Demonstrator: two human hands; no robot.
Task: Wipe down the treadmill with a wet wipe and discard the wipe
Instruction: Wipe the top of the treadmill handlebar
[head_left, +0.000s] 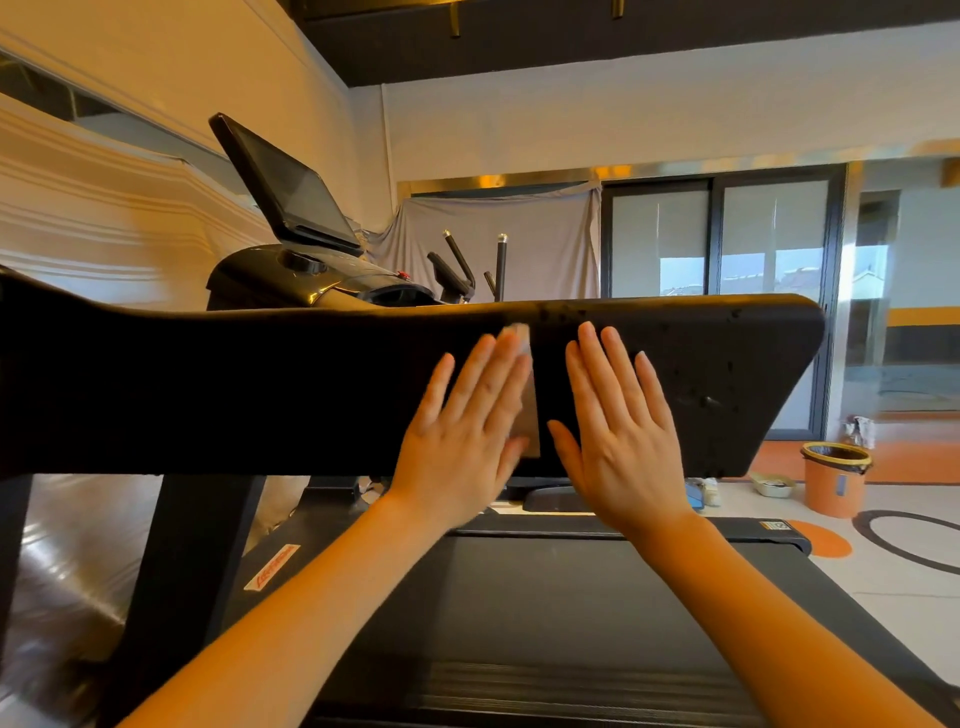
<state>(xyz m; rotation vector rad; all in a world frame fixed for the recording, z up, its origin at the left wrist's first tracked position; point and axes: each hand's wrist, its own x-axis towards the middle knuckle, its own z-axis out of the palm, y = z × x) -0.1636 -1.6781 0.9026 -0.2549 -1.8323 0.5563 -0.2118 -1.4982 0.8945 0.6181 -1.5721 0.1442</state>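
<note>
Left hand: the left hand (462, 431) is being laid flat against the black panel (260, 389) of the treadmill, fingers straight and together, pointing up; nothing is being gripped, but the wipe is being pressed beneath the palm and fingers.
Right hand: the right hand (618, 426) is being held flat against the same panel just beside the left hand, fingers straight and slightly spread; nothing is being held by it, and it is being kept apart from the wipe.
Wipe: the pale wipe (525, 410) is being pinned to the panel under the left hand; a narrow strip is being shown along that hand's right edge, between the two hands, blurred.
Panel: dark wet-looking specks are being shown on its right part, beyond the right hand.
Treadmill belt: the black belt (545, 613) is being seen below the panel, under the forearms.
Bin: an orange bin (835, 486) with a dark liner is being seen on the floor, well apart to the right.
Background: a second machine with a tilted screen (285, 192) is being seen behind the panel on the left.
</note>
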